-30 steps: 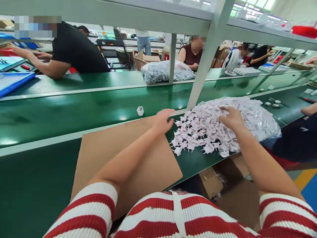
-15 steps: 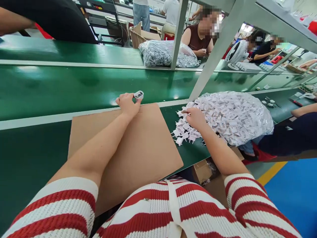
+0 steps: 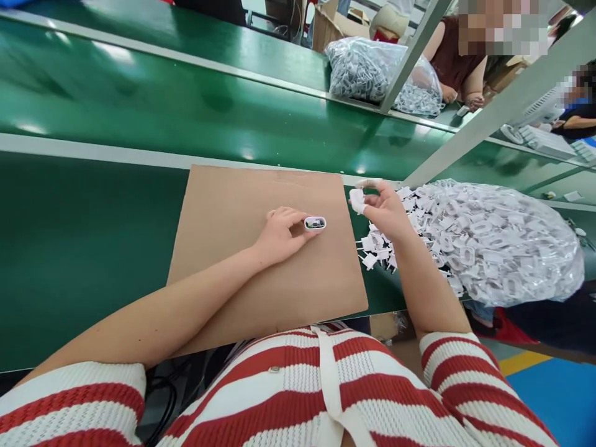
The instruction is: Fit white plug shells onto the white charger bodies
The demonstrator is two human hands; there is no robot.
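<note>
Green assembly bench (image 3: 93,248), cardboard sheet (image 3: 223,198) laid on it. My left hand (image 3: 279,237) pinches a small white housing (image 3: 315,223) over the sheet, long axis left-right, open face up. My right hand (image 3: 386,214), just right of it and apart, grips one white plug piece (image 3: 357,200). The bagged pile (image 3: 493,248) lies further right.

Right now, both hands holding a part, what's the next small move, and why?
Probably bring the right hand leftward to the left hand: its white plug piece is lifted clear of the pile, and the housing sits open-ended over the cardboard.
</note>
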